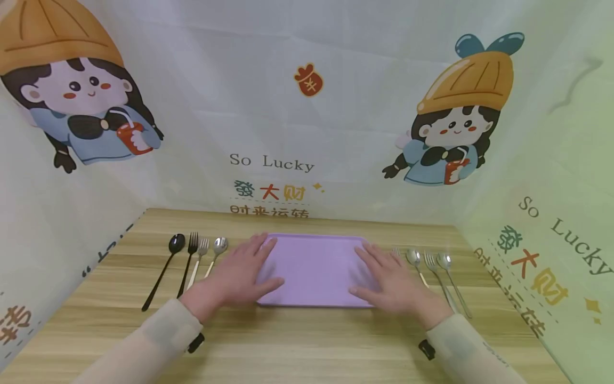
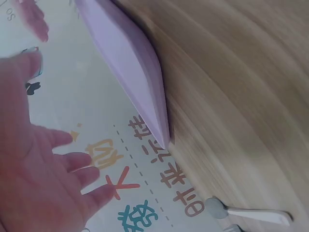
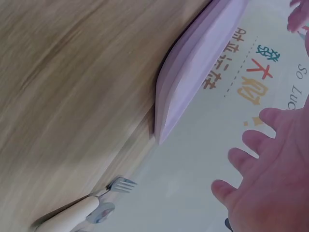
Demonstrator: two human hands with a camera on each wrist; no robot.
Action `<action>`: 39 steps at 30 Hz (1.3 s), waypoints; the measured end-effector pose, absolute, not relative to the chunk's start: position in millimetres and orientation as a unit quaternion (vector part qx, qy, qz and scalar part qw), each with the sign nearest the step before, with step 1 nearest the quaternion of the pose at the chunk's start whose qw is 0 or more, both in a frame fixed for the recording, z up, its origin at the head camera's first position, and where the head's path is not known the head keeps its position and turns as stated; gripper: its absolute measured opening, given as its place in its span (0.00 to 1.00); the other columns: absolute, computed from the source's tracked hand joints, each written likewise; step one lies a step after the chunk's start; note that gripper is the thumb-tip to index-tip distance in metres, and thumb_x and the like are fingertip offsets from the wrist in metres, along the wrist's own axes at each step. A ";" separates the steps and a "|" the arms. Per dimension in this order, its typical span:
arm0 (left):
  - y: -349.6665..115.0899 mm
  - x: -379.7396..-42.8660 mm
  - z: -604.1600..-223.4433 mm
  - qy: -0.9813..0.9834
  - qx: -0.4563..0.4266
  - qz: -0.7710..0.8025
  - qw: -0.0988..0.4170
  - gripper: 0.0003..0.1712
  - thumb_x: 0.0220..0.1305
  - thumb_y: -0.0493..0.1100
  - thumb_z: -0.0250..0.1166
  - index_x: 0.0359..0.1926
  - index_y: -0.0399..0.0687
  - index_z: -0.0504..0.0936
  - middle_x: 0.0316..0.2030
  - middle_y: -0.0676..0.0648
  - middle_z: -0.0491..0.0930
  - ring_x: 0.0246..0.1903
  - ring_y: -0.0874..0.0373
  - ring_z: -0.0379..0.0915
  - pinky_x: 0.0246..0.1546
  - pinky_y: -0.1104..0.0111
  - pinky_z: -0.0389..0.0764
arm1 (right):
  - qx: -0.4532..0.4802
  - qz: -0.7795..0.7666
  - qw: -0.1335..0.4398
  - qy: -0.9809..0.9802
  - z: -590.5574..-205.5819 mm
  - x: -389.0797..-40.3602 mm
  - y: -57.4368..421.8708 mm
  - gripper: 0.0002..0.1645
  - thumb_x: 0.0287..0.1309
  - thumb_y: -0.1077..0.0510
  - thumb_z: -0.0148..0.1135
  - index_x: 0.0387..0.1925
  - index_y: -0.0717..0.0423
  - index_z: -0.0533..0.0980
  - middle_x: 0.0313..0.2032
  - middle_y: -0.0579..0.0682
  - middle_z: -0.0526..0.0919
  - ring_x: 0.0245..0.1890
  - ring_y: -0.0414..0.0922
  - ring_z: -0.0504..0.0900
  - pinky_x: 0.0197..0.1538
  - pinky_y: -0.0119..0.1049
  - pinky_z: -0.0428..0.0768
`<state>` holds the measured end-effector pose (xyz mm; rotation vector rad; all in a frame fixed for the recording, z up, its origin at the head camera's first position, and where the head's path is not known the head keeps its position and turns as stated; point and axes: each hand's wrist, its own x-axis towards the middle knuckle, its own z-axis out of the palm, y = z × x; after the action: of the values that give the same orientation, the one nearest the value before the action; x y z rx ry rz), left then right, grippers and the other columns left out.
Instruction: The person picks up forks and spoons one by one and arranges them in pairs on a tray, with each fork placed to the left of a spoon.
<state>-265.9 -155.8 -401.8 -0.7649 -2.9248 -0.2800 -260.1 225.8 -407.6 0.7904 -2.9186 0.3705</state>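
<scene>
A lilac rectangular tray (image 1: 314,272) lies flat in the middle of the wooden table. My left hand (image 1: 242,269) hovers over its left side with fingers spread, and my right hand (image 1: 390,277) does the same over the right side. Both wrist views show a gap between each hand and the tray (image 2: 130,63); neither hand holds anything. Left of the tray are a black spoon (image 1: 176,244), a black fork (image 1: 193,244), a silver fork (image 1: 203,247) and a silver spoon (image 1: 220,246), their light handles partly behind my left arm.
On the right lie a pale-handled spoon (image 1: 413,257), a silver fork (image 1: 430,260) and a silver spoon (image 1: 444,260). Another fork (image 1: 395,251) is mostly hidden by my right hand. Printed cloth (image 1: 364,138) hangs around the table's back and sides.
</scene>
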 end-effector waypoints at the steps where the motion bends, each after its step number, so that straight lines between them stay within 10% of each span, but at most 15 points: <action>1: -155.6 -267.5 -401.5 -0.963 -0.245 -0.098 0.058 0.55 0.77 0.70 0.59 0.87 0.38 0.55 0.85 0.31 0.56 0.84 0.32 0.55 0.82 0.38 0.62 | 0.258 0.122 0.054 -0.957 -407.6 -260.7 226.4 0.57 0.72 0.26 0.59 0.88 0.50 0.55 0.87 0.58 0.56 0.86 0.64 0.58 0.85 0.70 0.54; 13: -161.9 -290.1 -402.3 -0.969 -0.149 -0.197 -0.007 0.31 0.76 0.51 0.64 0.68 0.32 0.78 0.62 0.33 0.84 0.55 0.43 0.85 0.61 0.44 0.86 | 0.171 0.166 0.086 -0.967 -397.0 -272.5 250.7 0.30 0.80 0.41 0.59 0.65 0.60 0.80 0.59 0.59 0.87 0.57 0.58 0.87 0.59 0.60 0.88; 23: -167.9 -305.7 -415.1 -0.972 -0.118 -0.194 -0.055 0.11 0.71 0.48 0.65 0.39 0.45 0.79 0.31 0.48 0.80 0.30 0.53 0.75 0.31 0.63 0.76 | 0.125 0.190 0.103 -0.968 -387.1 -282.3 293.0 0.20 0.80 0.49 0.60 0.54 0.62 0.82 0.47 0.59 0.89 0.44 0.53 0.88 0.48 0.56 0.89; 39: -176.1 -358.2 -474.5 -0.968 -0.135 -0.182 -0.111 0.14 0.72 0.53 0.63 0.32 0.51 0.82 0.31 0.48 0.85 0.31 0.52 0.79 0.38 0.56 0.84 | 0.063 0.200 0.057 -0.976 -379.8 -285.7 355.5 0.26 0.82 0.51 0.53 0.58 0.72 0.77 0.53 0.72 0.85 0.50 0.65 0.86 0.51 0.62 0.87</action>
<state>-358.2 -176.1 -474.5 -0.4569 -3.2758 -0.6164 -285.7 355.5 -379.8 0.1900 -2.9606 0.6063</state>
